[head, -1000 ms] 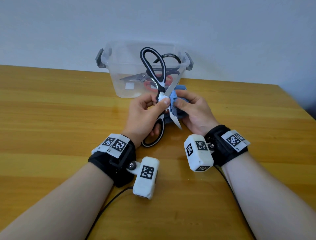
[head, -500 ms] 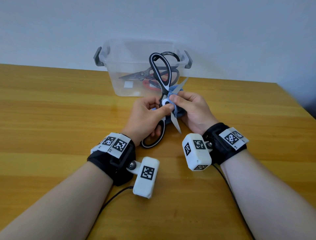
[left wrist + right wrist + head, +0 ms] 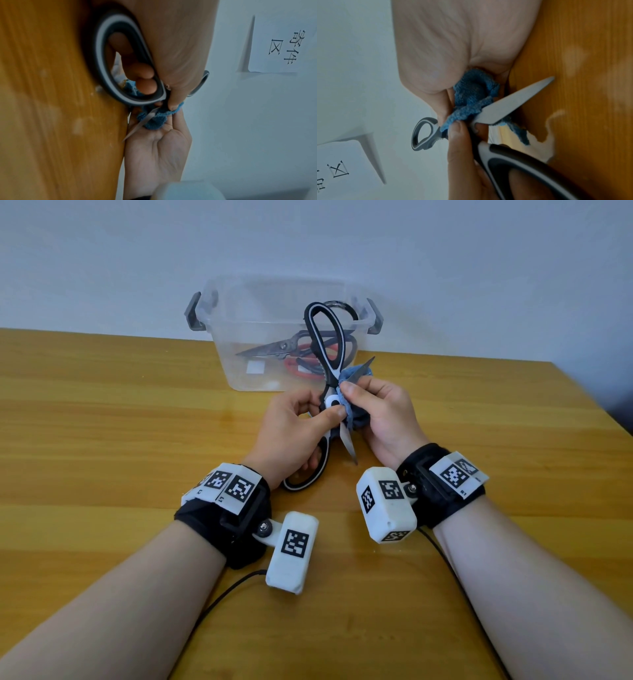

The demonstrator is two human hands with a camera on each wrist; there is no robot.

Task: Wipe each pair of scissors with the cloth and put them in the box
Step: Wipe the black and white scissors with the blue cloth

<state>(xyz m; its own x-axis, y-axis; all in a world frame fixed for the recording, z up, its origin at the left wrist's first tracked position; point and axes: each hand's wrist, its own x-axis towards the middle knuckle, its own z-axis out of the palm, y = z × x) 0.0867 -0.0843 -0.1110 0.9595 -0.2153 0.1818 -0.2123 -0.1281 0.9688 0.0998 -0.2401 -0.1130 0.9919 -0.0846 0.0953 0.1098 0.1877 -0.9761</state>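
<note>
- Left hand (image 3: 291, 436), lower centre-left of the head view: clenched around the lower loop of the black-and-white-handled steel scissors (image 3: 325, 361), thumb pressed by the white pivot
- Scissors at frame centre, above the yellow wooden table (image 3: 102, 474), blades spread wide: one handle loop toward top of frame, one blade tip toward bottom, other tip up and right; long axis near vertical, tilted slightly
- Right hand (image 3: 383, 419), right of centre: pinching the bunched blue knitted cloth (image 3: 356, 412) against the blade near the pivot
- Step judged: wiping, mid-stroke; next likely closing blades, then reaching to the clear plastic box with grey latches (image 3: 239, 313) at upper centre, other scissors already inside
</note>
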